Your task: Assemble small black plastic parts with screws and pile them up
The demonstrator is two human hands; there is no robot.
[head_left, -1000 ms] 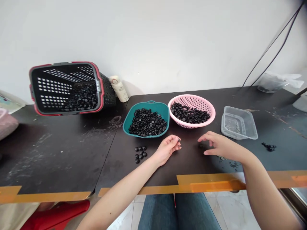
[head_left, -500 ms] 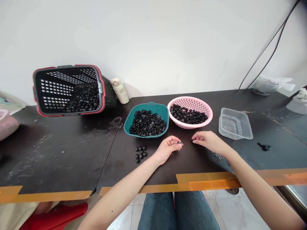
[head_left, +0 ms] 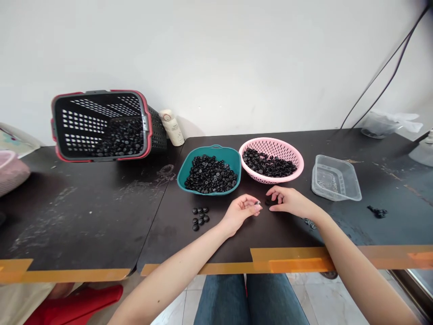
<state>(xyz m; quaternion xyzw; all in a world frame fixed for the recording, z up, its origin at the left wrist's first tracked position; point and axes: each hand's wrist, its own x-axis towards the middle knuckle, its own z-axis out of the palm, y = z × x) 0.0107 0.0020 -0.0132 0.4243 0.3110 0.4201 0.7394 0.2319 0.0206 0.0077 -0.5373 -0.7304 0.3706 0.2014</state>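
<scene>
My left hand [head_left: 241,210] rests on the black table [head_left: 101,212] in front of the teal basket [head_left: 189,169], its fingertips pinched on a small metal piece [head_left: 257,203]. My right hand [head_left: 291,201] lies just to its right, below the pink colander [head_left: 294,158], fingers curled over a small black round part [head_left: 268,202]. The two hands' fingertips are almost touching. Both the teal basket and the pink colander hold many black round parts. Several black round parts [head_left: 199,216] lie in a loose cluster on the table left of my left hand.
A dark crate with a red rim [head_left: 101,124] lies tipped on its side at the back left with black parts inside. A clear plastic tray [head_left: 334,183] stands right of the colander. A small bottle [head_left: 172,127] leans at the wall. Orange tape [head_left: 287,259] lines the table's front edge.
My right hand has moved left from beside the clear tray to meet my left hand, and its fingers have curled over a black part. My left hand has stayed nearly still.
</scene>
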